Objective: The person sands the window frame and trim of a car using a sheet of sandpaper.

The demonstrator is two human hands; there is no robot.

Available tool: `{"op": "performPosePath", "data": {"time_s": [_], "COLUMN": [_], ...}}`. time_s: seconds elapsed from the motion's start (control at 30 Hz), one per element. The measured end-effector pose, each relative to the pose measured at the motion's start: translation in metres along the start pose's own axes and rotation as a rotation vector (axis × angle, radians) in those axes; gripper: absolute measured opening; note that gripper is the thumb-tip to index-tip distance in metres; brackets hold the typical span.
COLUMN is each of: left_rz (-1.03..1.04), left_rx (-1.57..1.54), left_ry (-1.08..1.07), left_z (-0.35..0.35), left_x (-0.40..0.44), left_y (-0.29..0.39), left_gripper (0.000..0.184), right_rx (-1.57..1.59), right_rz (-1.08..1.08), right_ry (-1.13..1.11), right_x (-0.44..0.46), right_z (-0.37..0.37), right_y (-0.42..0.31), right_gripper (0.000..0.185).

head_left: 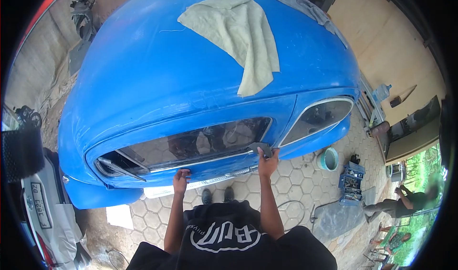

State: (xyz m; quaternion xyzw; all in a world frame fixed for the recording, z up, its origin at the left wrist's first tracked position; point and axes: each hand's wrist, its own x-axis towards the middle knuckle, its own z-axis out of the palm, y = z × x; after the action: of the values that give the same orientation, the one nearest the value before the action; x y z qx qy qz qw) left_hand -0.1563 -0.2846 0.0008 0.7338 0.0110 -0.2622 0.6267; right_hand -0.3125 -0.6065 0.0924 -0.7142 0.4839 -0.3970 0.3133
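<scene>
Right hand [268,164]: at 1 o'clock, closed on a thin dark sheet [255,146], thumb on the near side. Sheet lies by the rear lower corner of the side window [200,141], seemingly kept flat so the fingers can back it against the frame; contact is hard to confirm, as the view is small and warped.

Left hand [182,178]: at 11 o'clock, half open, fingers loosely curled, nothing seen in it. Sits near the door below the window's lower edge, perhaps for balance or steadying; can't tell if it touches.

Outward: blue car [143,64] spans 9 to 2 o'clock. Pale cloth [234,26] draped on the roof at 12, its tip toward the window, likely parked there for easy reach. Greyish cloth [305,10] farther off, between 12 and 1. Bucket [337,159] on the paving at 2, within a short step. Open toolbox [351,184] just beyond, between 2 and 3, contents exposed, presumably for quick picking. Another person [410,201] at 3, well apart.
</scene>
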Motion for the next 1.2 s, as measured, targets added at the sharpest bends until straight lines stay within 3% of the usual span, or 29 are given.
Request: {"op": "performPosePath", "data": {"time_s": [0.13,0.37,0.77,0.87,0.97,1.07,1.2], "left_rz": [-0.010,0.041,0.015,0.012,0.021,0.027,0.068], "left_rx": [0.006,-0.024,-0.004,-0.010,0.005,-0.008,0.023], "left_ry": [0.006,0.001,-0.001,0.005,0.001,-0.022,-0.052], "left_z": [0.003,0.008,0.011,0.010,0.012,0.017,0.021], "left_x": [-0.005,0.002,-0.003,-0.002,-0.001,0.001,0.000], "left_y": [0.003,0.013,0.013,0.011,0.012,0.011,0.013], "left_gripper": [0.021,0.020,0.019,0.020,0.020,0.020,0.019], "right_rx": [-0.065,-0.060,-0.130,0.016,0.136,0.151,0.014], "right_rz": [0.049,0.077,0.180,0.146,0.291,0.511,0.259], "right_ry": [-0.058,-0.051,-0.099,-0.076,-0.169,-0.282,-0.161], "right_x": [-0.017,-0.004,-0.007,-0.022,-0.037,-0.028,-0.022], "right_z": [0.027,0.009,0.014,0.031,0.057,0.027,0.027], "right_y": [0.048,0.016,0.031,0.053,0.096,0.046,0.056], "right_gripper": [0.057,0.056,0.062,0.061,0.063,0.066,0.071]}}
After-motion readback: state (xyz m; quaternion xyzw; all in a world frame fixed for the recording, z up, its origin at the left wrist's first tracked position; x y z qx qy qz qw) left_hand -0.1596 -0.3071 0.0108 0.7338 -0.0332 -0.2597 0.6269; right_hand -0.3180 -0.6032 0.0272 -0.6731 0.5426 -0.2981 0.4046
